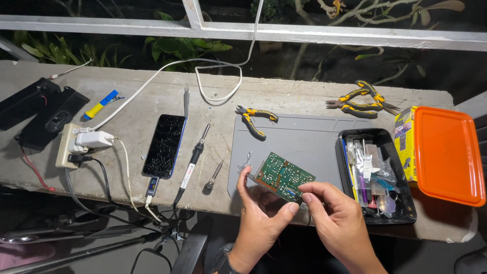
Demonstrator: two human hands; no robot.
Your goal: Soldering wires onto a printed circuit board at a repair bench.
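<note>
Both hands are closed on a green circuit board [284, 177], held just above the near edge of the counter [152, 101]. The left hand [261, 215] pinches its near-left end, thumb under the lower edge and a finger up along the left side. The right hand [337, 215] grips the near-right corner between thumb and forefinger. The board tilts toward the camera, its long axis running from upper left to lower right, so it lies between the two hands and slightly beyond them, each about equally close.

Under and behind the board lies a grey mat [304, 139], with small wire bits [245, 161] at its left edge and yellow-handled cutters [256, 121] at its far left corner. To the right stands a black tray [350, 137] full of small parts, then an orange-lidded box [446, 152]. More pliers [362, 100] lie beyond the mat. To the left lie a loose iron tip [213, 177], a soldering iron [193, 162], a cracked phone [164, 145], a power strip [68, 147] and two black speakers [40, 109].
</note>
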